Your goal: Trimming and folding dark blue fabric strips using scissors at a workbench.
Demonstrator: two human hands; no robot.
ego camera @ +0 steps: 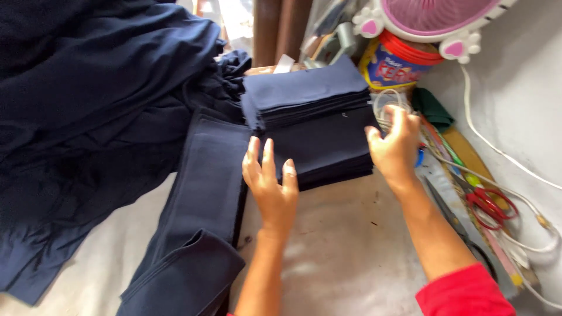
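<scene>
pale table (345, 246) | navy fabric stack (319, 126) | folded strips (205, 199) | red-handled scissors (492, 206)

Folded cloth stack (319, 137) lies between fabric strips (205, 205) at left and scissors (489, 205) at right.

We see one package: a round tub (393, 69) with a blue and yellow printed label and a red lid, standing up and beyond our right hand (395, 149), behind the dark cloth stack (316, 126) that hand touches, and tucked just under a pink and white fan (433, 20)
</scene>
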